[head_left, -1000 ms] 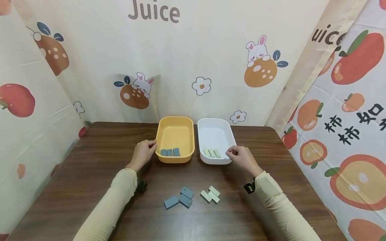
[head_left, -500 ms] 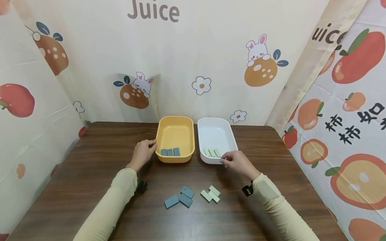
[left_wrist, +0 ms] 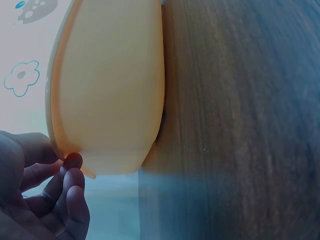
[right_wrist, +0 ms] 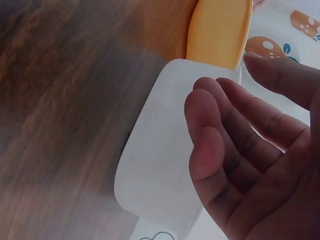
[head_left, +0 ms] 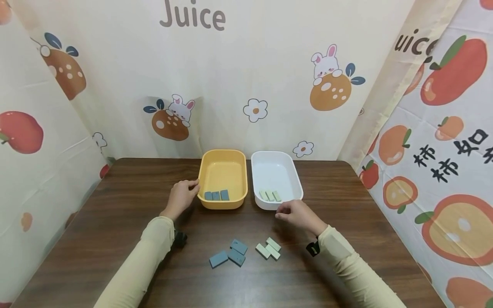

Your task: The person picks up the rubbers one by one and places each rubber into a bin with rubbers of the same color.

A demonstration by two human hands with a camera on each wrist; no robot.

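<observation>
Left hand [head_left: 182, 197] pinches yellow tray [head_left: 223, 171]; right hand [right_wrist: 250, 150] spread, wrist view shows.

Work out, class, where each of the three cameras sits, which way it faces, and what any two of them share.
Head: worn high, facing forward and down at the table; both forearms show.
Left wrist: low beside the yellow tray; left hand on its rim.
Right wrist: low, facing the white tray; right hand, fingers relaxed.
Shared: both wrist views show the yellow tray.
</observation>
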